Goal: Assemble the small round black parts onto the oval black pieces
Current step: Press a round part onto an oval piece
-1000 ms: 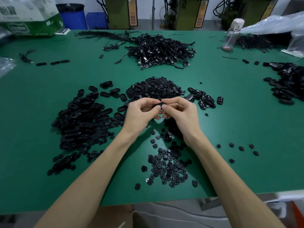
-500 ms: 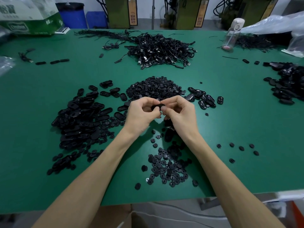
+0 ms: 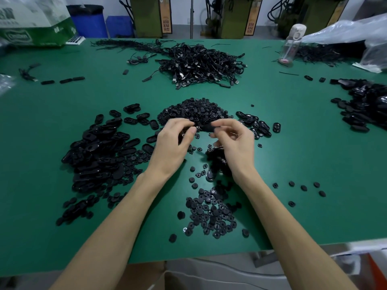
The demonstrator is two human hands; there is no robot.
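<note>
Green matting covers the surface point(image 3: 62, 122) in the head view. Just above the middle of the frame, the right hand point(image 3: 236, 143) pinches an oval black piece point(image 3: 209, 128) between thumb and fingertips, lifted off the surface. The left hand point(image 3: 171, 143) is just beside it, fingers curled toward the piece's left end. A small round black part point(image 3: 197, 127) shows at those fingertips, but blur hides whether the hand grips it.

A heap of oval pieces point(image 3: 98, 151) spreads across the left of the frame. A mound of round parts point(image 3: 194, 113) lies just beyond the hands, and a looser scatter of round parts point(image 3: 209, 214) lies between the forearms, lower centre. A few glossy oval pieces point(image 3: 258, 124) sit right of the right hand.

Further back, a tangle of black cables point(image 3: 201, 63) fills the upper centre. A clear water bottle point(image 3: 292, 47) stands at upper right, and a cardboard box point(image 3: 35, 24) sits at upper left.
</note>
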